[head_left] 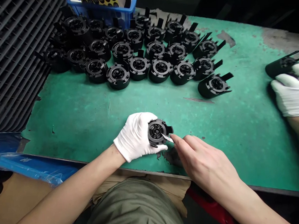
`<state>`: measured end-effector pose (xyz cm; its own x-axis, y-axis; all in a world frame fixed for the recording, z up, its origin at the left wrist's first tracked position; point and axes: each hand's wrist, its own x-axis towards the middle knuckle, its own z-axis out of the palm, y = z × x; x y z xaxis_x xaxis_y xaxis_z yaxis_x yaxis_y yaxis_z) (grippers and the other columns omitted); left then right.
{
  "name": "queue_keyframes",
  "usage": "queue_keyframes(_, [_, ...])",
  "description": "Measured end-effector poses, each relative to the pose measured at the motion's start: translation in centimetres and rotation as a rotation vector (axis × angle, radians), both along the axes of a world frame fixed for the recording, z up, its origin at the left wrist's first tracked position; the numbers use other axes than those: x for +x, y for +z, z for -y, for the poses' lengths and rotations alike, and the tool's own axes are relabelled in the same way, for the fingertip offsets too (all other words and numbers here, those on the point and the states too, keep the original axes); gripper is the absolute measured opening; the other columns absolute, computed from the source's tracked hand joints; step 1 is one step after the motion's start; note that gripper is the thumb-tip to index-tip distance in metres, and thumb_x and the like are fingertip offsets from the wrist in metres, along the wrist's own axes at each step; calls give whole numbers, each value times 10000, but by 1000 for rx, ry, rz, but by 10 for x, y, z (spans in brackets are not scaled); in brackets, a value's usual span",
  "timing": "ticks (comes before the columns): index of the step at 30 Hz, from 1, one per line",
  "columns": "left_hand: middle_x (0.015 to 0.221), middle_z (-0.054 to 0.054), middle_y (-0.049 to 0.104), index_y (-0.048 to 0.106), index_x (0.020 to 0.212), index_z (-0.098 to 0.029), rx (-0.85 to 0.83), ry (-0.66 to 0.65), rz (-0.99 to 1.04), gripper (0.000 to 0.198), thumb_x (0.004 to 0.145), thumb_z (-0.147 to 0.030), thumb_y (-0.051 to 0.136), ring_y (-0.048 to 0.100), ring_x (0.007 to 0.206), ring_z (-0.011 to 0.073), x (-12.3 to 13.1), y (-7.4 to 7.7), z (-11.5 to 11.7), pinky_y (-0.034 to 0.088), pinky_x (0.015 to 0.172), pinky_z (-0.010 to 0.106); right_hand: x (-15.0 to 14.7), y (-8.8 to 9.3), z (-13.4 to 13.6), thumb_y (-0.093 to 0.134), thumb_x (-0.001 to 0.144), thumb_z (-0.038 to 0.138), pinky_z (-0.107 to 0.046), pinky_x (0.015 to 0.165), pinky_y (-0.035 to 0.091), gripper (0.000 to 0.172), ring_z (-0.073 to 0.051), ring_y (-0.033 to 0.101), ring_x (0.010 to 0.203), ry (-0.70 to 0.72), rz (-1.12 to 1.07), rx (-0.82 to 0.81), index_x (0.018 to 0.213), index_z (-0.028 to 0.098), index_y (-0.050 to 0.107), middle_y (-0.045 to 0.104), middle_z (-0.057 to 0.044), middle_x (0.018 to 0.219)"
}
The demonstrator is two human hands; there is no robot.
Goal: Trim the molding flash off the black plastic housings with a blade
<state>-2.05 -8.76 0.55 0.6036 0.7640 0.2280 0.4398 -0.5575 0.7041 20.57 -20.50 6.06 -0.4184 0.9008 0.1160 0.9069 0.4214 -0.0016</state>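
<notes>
My left hand (135, 134), in a white glove, is wrapped round a black round plastic housing (157, 131) near the front of the table. The housing's ribbed, ringed face is turned up towards me, and a tab sticks out on its right. Bare and closed, my right hand (199, 153) pinches a small pointed metal blade (168, 137). The blade's tip lies over the housing's face; whether it touches cannot be made out. Its rear end is hidden in my fingers.
Several similar black housings (118, 75) stand in rows across the back of the green table (89, 105). Behind them is a blue bin (104, 14). A black slatted panel (18, 58) rises at left. On the right, another person's gloved hand (291, 91) holds a black housing (279, 66).
</notes>
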Motion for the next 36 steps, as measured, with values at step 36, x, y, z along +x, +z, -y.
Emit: queue_keyframes(36, [1185,119,798,662,1210,-205,-94,6,-12,771,662,-626,1005,790,1090,367,2,5,1,622,975,500,-16,3,-6,587,1078,118,-362,678,348,101,-189,489,727,-106,95,0,1136,166,654,525,4,821])
